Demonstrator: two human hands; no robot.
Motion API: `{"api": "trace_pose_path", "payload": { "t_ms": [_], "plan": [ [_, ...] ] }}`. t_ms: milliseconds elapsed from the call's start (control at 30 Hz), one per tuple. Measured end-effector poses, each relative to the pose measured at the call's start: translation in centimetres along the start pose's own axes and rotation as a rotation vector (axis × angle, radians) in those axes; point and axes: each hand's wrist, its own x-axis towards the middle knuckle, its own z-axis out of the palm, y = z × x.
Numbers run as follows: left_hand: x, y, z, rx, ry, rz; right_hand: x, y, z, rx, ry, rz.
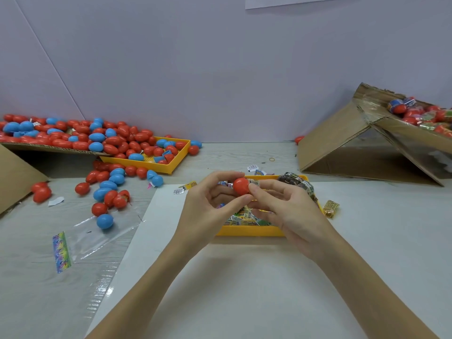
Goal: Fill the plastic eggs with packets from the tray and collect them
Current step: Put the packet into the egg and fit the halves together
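1. Fingers of both our hands curl round one red egg (241,186): the left hand (208,204) pinches it between thumb and fingertips, and the right hand (288,209) grips its right side, thumb tip against it.
2. We hold the egg in the air above the near yellow tray (249,231), which is full of packets (241,217).
3. We see a few stray packets on the table beside that tray, one gold packet (331,208) just to its right.
4. Loose red and blue eggs (107,189) lie scattered at left, spilling over a far tray (156,166) and a cardboard flap (44,147).
5. At right, a tilted cardboard box (342,140) holds wrapped eggs (415,113).
6. An empty clear bag (97,236) lies at lower left.
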Motion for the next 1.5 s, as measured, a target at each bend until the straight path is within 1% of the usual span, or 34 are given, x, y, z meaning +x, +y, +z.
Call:
{"api": "trace_pose_path", "payload": {
  "t_ms": [100, 133, 233, 267, 400, 500, 600, 733, 867, 933, 1033, 1100, 1167, 1200, 1233, 1267, 1300, 1333, 1367, 1400, 1433, 1500],
  "plan": [
    [0.0, -0.2, 0.0, 0.104, 0.031, 0.103, -0.1, -0.1, 0.1, 0.135, -0.056, 0.068],
    [0.0, -0.2, 0.0, 0.174, 0.044, 0.164, -0.2, -0.2, 0.1, 0.183, -0.086, 0.093],
    [0.0, -0.4, 0.1, 0.494, 0.113, 0.391, -0.2, -0.5, 0.1, 0.314, -0.147, 0.186],
    [-0.1, -0.5, 0.3, 0.558, 0.131, 0.439, -0.2, -0.6, 0.1, 0.358, -0.159, 0.226],
    [-0.2, -0.6, 0.6, 0.550, 0.166, 0.475, -0.4, -0.8, 0.4, 0.490, -0.244, 0.372],
    [-0.2, -0.5, 0.6, 0.507, 0.176, 0.488, -0.5, -0.6, 0.6, 0.586, -0.282, 0.436],
    [-0.2, -0.4, 0.5, 0.489, 0.186, 0.503, -0.6, -0.6, 0.8, 0.638, -0.290, 0.445],
    [-0.2, -0.6, 0.6, 0.470, 0.194, 0.496, -0.5, -0.5, 0.8, 0.603, -0.284, 0.389],
    [-0.1, -0.9, 0.4, 0.456, 0.173, 0.451, -0.5, -0.4, 1.0, 0.384, -0.246, 0.240],
    [-0.1, -1.0, 0.4, 0.482, 0.158, 0.411, -0.5, 0.0, 1.1, 0.206, -0.172, 0.109],
    [0.0, -1.0, 0.1, 0.510, 0.172, 0.341, 0.0, 0.3, 0.7, -0.199, 0.081, -0.195],
    [0.2, -0.9, -0.3, 0.522, 0.193, 0.306, 0.9, -0.9, -0.6, -0.432, 0.251, -0.417],
    [0.4, -0.7, -0.8, 0.532, 0.217, 0.287, 2.5, -3.6, -2.7, -0.636, 0.429, -0.628],
    [0.5, -0.6, -0.9, 0.537, 0.223, 0.275, 3.5, -5.5, -4.2, -0.731, 0.543, -0.710],
    [0.5, -0.5, -1.0, 0.545, 0.223, 0.262, 4.5, -7.6, -5.7, -0.815, 0.661, -0.753],
    [0.5, -0.4, -1.1, 0.557, 0.216, 0.253, 5.4, -9.7, -7.2, -0.905, 0.768, -0.740],
    [0.5, -0.3, -1.1, 0.574, 0.203, 0.250, 6.2, -11.3, -8.7, -1.012, 0.850, -0.663],
    [0.5, -0.2, -1.2, 0.593, 0.187, 0.247, 6.8, -12.3, -9.7, -1.134, 0.896, -0.539],
    [0.5, -0.2, -1.3, 0.612, 0.171, 0.239, 7.0, -12.6, -10.2, -1.246, 0.911, -0.415],
    [0.6, -0.2, -1.3, 0.632, 0.156, 0.223, 6.9, -12.2, -10.0, -1.334, 0.912, -0.329],
    [0.6, -0.3, -1.4, 0.650, 0.148, 0.200, 6.6, -11.2, -9.3, -1.402, 0.907, -0.296],
    [0.9, -0.7, -1.6, 0.669, 0.153, 0.149, 5.4, -7.9, -7.1, -1.461, 0.845, -0.377]
  ]
}}
